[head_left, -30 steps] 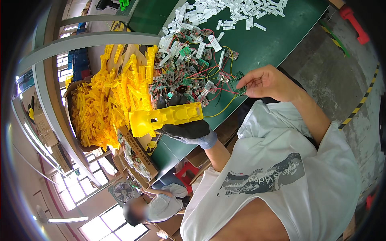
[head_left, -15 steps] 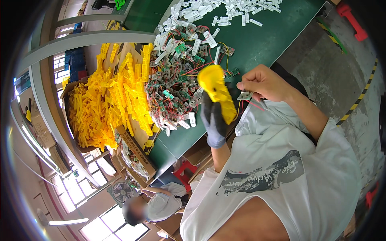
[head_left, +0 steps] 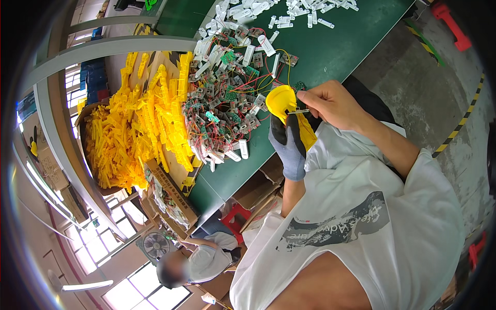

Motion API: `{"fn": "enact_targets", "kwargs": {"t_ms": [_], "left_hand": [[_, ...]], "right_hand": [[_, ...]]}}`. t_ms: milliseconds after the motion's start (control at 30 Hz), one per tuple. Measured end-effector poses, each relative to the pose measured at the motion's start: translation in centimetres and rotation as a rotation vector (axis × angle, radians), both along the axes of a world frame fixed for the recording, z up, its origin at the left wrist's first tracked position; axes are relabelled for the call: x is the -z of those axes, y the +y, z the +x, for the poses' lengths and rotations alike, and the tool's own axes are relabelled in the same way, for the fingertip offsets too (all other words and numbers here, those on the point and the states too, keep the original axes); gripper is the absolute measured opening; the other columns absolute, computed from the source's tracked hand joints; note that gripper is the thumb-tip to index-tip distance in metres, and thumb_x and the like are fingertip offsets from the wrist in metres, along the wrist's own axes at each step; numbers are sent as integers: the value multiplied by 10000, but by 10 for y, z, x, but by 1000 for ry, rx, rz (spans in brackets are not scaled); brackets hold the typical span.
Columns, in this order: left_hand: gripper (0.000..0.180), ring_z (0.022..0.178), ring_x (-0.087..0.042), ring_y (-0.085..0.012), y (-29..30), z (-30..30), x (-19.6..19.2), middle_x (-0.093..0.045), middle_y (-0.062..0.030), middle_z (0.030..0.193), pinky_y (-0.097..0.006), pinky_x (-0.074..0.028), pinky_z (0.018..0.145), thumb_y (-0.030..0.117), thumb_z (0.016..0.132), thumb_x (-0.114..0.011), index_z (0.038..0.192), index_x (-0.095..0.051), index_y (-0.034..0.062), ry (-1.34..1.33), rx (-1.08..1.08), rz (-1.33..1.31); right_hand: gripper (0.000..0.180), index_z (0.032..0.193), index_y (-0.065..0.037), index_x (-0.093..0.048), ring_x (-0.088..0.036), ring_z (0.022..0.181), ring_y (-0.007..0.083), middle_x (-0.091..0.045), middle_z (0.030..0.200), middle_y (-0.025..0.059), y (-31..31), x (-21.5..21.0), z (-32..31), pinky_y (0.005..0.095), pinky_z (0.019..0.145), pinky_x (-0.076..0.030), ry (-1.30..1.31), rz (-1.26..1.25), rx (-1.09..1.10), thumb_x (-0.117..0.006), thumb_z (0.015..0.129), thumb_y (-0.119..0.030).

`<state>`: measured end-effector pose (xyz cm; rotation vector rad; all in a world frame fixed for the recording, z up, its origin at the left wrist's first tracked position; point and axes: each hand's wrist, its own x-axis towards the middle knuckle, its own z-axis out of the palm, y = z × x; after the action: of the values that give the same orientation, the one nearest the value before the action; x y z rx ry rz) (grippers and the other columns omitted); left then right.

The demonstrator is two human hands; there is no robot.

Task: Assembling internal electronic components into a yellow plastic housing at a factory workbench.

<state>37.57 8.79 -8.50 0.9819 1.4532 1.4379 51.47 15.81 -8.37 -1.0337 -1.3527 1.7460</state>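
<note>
My left hand, in a grey and black glove, grips a yellow plastic housing and holds it on end just off the near edge of the green table. My bare right hand pinches a small thin metal part and holds it against the housing's side. A heap of small green circuit boards with red and yellow wires lies on the table just left of both hands.
A big heap of yellow plastic housings fills a cardboard box at the left. White plastic pieces are scattered at the table's far end. A red stool, a fan and another person are beyond the table.
My left hand has swung the yellow housing from lying sideways to standing on end and brought it over to my right hand, which now touches it with the metal part.
</note>
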Motion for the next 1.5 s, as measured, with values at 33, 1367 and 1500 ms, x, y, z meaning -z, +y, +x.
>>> {"fn": "enact_targets", "kwargs": {"t_ms": [33, 1367, 1500], "left_hand": [[232, 785, -550, -87, 2, 1, -1, -595, -36, 922, -243, -453, 696, 66, 924, -529, 1141, -525, -16, -113, -43, -15], [357, 887, -603, -168, 1, -13, 3, -592, -52, 1016, -318, -499, 780, 45, 857, -628, 1182, -484, 74, -377, -43, -50], [381, 892, -608, -177, 0, -14, 1, -594, -55, 1027, -316, -502, 764, 21, 835, -640, 1179, -488, 82, -468, -53, -48]], "right_hand": [[438, 556, -4, -490, -362, 436, 30, -408, 457, -22, 0, 0, 0, 252, 405, -254, 0, -3, -3, -577, 908, -250], [189, 839, -25, -657, -638, 719, 229, -665, 849, 71, 7, 16, 1, 300, 610, -511, -64, 893, 43, -759, 679, -21], [184, 843, -16, -655, -641, 730, 240, -664, 851, 84, 5, 13, 2, 304, 621, -512, -42, 859, -7, -754, 688, -17]]}}
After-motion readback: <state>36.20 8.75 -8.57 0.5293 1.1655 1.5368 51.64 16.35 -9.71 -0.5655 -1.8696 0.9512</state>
